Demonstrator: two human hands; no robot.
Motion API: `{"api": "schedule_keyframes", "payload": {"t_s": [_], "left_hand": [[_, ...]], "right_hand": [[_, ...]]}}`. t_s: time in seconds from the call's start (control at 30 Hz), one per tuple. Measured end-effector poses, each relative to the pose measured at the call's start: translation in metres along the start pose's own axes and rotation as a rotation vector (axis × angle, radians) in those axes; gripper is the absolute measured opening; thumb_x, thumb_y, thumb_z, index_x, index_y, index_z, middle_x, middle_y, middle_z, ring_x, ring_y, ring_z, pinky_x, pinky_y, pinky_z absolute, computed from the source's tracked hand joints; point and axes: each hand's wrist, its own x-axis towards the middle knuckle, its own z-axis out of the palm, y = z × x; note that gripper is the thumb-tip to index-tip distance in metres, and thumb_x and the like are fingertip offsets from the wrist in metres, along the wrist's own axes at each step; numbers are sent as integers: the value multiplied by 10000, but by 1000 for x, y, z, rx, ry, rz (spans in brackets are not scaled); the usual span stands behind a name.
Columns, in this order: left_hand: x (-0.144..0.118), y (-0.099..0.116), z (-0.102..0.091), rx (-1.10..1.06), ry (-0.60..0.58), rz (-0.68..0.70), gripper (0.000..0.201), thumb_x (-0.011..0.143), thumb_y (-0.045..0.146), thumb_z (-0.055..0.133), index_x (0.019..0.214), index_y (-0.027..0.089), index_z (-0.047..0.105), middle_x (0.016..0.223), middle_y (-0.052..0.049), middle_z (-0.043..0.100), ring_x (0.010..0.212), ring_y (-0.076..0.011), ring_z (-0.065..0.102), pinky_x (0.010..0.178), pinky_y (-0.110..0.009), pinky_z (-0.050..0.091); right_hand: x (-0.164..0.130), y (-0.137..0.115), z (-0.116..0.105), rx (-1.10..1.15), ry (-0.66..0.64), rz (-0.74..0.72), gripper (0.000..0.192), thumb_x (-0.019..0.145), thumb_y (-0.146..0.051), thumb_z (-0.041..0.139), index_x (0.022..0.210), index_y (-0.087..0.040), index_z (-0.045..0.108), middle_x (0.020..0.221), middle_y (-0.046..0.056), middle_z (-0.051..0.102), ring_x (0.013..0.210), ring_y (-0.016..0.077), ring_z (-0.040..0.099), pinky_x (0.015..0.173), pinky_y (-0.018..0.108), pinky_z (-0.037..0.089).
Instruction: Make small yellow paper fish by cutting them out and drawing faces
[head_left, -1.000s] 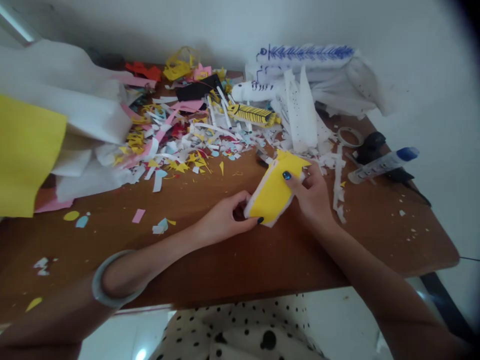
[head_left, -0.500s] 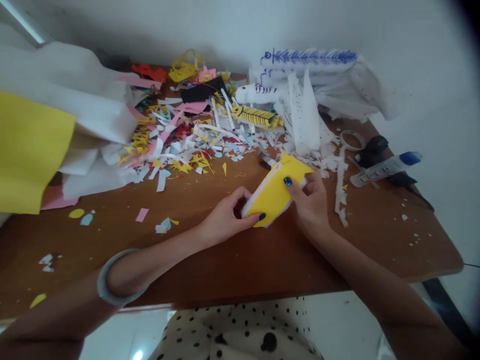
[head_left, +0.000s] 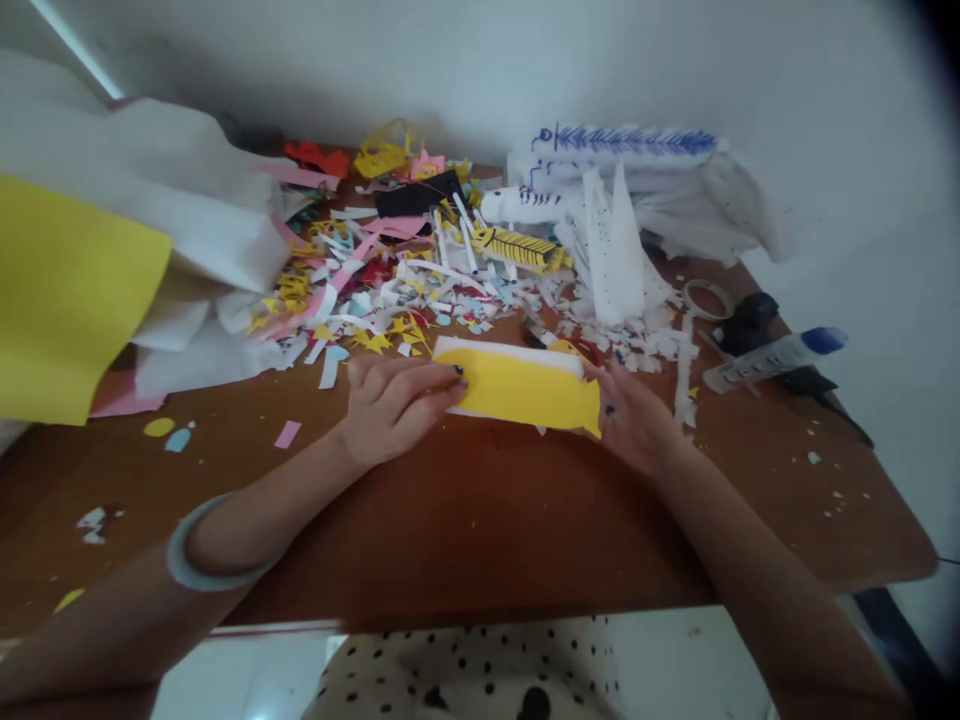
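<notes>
From the head view, I see both hands at a yellow rectangular piece (head_left: 517, 392) with a white layer (head_left: 517, 354) showing along its far edge. It lies crosswise between them, over the middle of the brown table (head_left: 480, 540); whether it rests on the wood I can't tell. The left hand (head_left: 401, 402) pinches its left end, thumb and fingers closed on it. The right hand (head_left: 637, 415) is at the notched right end, fingertips touching it, though I can't tell how tightly they close. Just behind that end, a red-handled tool (head_left: 590, 352) is partly hidden.

Farther back spreads a heap of paper scraps (head_left: 375, 285) in yellow, white, pink and pale blue, with a black-striped yellow fish cutout (head_left: 521, 250) at its right. Behind that is a white piece with blue pen marks (head_left: 634, 142). Toward the table's right edge, a white ring (head_left: 707, 300) lies near a clear tube with a blue cap (head_left: 769, 362). Over on the left, a large yellow sheet (head_left: 75, 300) lies against crumpled white sheeting (head_left: 210, 205), and a small pink rectangle (head_left: 287, 434) lies alone nearby.
</notes>
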Motion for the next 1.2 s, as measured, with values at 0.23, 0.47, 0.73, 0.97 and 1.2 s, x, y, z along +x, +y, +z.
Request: {"api": "schedule_keyframes", "payload": {"t_s": [0.23, 0.47, 0.73, 0.97, 1.2], "left_hand": [[-7, 12, 8, -39, -111, -125, 265, 836, 198, 675, 1034, 351, 586, 962, 35, 695, 863, -165, 632, 737, -331, 421], [-1, 6, 21, -717, -284, -945, 373, 818, 126, 470, 1187, 176, 494, 1189, -104, 617, 1071, -196, 606, 864, -353, 510], [11, 9, 21, -1262, -393, -1379, 451, 775, 566, 663, 989, 171, 627, 929, -51, 687, 809, -149, 642, 715, -259, 530], [10, 9, 23, -1214, -381, -1332, 389, 727, 490, 756, 906, 174, 614, 838, -13, 651, 730, -113, 594, 669, -232, 512], [9, 9, 25, -1220, -357, -1322, 374, 720, 464, 769, 900, 178, 610, 886, -19, 641, 733, -116, 589, 637, -230, 491]], "right_hand": [[-3, 5, 7, -265, 68, -108, 767, 629, -329, 839, 1302, -269, 476, 1122, 65, 686, 925, 221, 691, 843, 376, 589], [2, 3, -4, -445, 165, -340, 707, 647, -347, 820, 1271, -265, 496, 1230, 78, 646, 954, 223, 669, 782, 368, 599], [4, 7, -11, -534, 152, -281, 719, 671, -349, 807, 1307, -274, 481, 1109, 65, 687, 809, 202, 675, 681, 343, 599], [6, 9, -11, -506, 123, -263, 687, 661, -359, 808, 1274, -277, 508, 1172, 67, 678, 848, 204, 688, 671, 324, 602], [6, 10, -11, -468, 126, -249, 655, 661, -357, 816, 1240, -278, 520, 1206, 72, 671, 947, 230, 689, 728, 345, 602]]}}
